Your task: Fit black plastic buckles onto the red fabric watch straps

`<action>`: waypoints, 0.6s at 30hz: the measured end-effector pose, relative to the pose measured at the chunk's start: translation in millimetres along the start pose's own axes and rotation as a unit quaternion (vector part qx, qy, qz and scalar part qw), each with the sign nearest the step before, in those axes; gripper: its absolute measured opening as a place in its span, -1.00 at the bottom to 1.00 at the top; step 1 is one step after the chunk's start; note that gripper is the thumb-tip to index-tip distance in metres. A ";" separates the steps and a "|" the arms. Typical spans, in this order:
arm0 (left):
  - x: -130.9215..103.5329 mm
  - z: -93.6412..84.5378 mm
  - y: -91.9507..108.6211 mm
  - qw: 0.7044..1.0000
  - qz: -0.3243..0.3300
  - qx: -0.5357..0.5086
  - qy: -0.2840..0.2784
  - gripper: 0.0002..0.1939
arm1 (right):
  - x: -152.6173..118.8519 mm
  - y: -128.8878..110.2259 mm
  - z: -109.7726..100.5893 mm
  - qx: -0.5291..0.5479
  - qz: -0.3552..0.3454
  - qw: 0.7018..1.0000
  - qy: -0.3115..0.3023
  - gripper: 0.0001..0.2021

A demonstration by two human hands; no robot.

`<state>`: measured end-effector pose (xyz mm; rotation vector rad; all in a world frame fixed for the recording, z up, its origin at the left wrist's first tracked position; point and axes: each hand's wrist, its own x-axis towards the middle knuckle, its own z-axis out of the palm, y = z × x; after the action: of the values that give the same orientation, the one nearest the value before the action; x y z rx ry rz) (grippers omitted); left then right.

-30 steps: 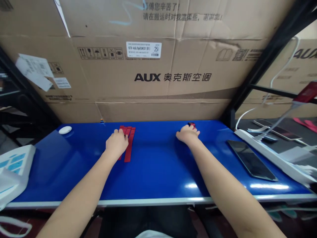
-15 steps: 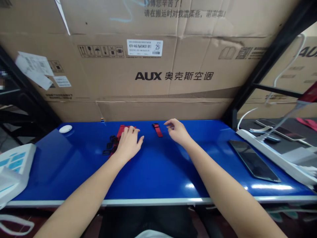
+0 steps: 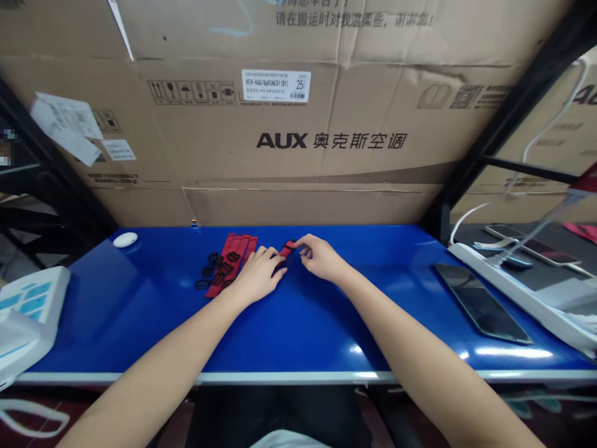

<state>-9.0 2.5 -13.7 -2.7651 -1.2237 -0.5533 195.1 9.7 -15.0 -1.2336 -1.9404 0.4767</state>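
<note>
Moved, head view: since half a second ago the loose strap [image 3: 285,250] has swung round, its free end now towards seven o'clock; the left hand [image 3: 259,274] has slid off the buckles [image 3: 219,272] towards three o'clock, and the right hand [image 3: 321,258] has come closer.
Loose strap: red with a black end, at twelve o'clock on the blue table [image 3: 303,336], between the two hands.
Left hand: at eleven o'clock, palm down, fingers slightly spread, fingertips at the strap's near end; whether they grip it, I cannot tell.
Right hand: at one o'clock, fingers half curled, index fingertip at the strap's black end; whether it is pinched, I cannot tell.
Red straps: side by side [image 3: 237,241] at eleven o'clock, black buckles heaped partly over them.
Phone: lying dark [image 3: 480,305] at three o'clock.
Disc: white [image 3: 125,239], at ten o'clock.
Box: cardboard [image 3: 261,168], beyond the table at twelve o'clock.
</note>
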 end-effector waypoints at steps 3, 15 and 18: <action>1.1 2.1 -4.5 0.998 0.025 -0.058 0.002 -0.75 | -0.1 6.6 -2.6 -0.041 -0.020 0.999 -0.013 -0.59; 2.8 2.4 -6.6 0.992 -0.008 -0.126 0.031 -0.60 | -0.1 10.1 4.1 -0.021 0.009 0.998 -0.057 -0.80; 4.5 4.2 -8.0 0.992 0.000 -0.121 0.020 -0.63 | -2.5 3.5 4.9 0.049 0.043 0.993 -0.095 -0.79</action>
<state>-10.8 11.9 -16.7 -2.9313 -1.2238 -0.8034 194.0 9.6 -21.4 -1.2515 -2.0008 0.7492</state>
